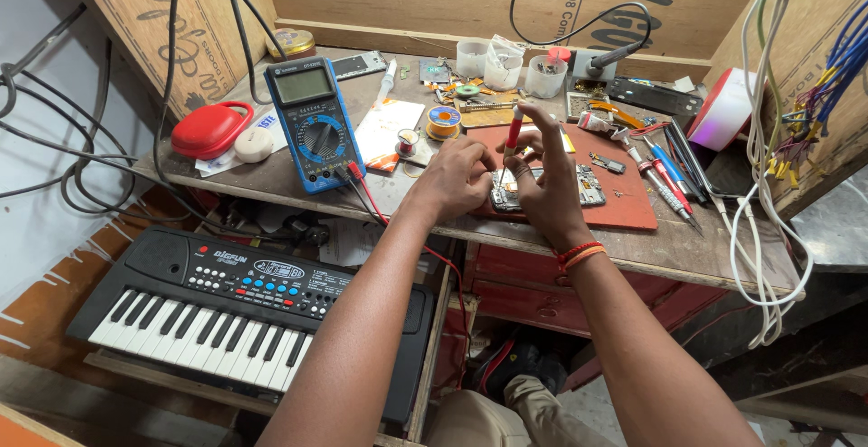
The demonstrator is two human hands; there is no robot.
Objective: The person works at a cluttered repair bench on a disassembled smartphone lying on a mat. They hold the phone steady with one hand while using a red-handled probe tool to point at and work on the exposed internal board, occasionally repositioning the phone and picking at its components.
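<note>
Pinched between the right hand's (545, 180) fingers (527, 150): a red-handled screwdriver (513, 136), long axis close to upright, leaning slightly, handle up and away, tip down onto an opened phone (588, 187). Closed loosely beside it, the left hand (455, 178), fingers curled against the phone's near-left edge, steadying it; whether anything small is gripped there, impossible to tell. Lying flat under both hands, the phone, long axis left to right, on a red work mat (633, 203). Right of the fingers, a row of other screwdrivers (665, 180). Left of them, a blue multimeter (312, 122) and a red case (210, 128); beyond, solder spools and plastic cups. Underneath, a worn grey tabletop (271, 176), boxed in by plywood boards; below its front edge, a small black keyboard (244, 311). Cables hanging on both sides.
</note>
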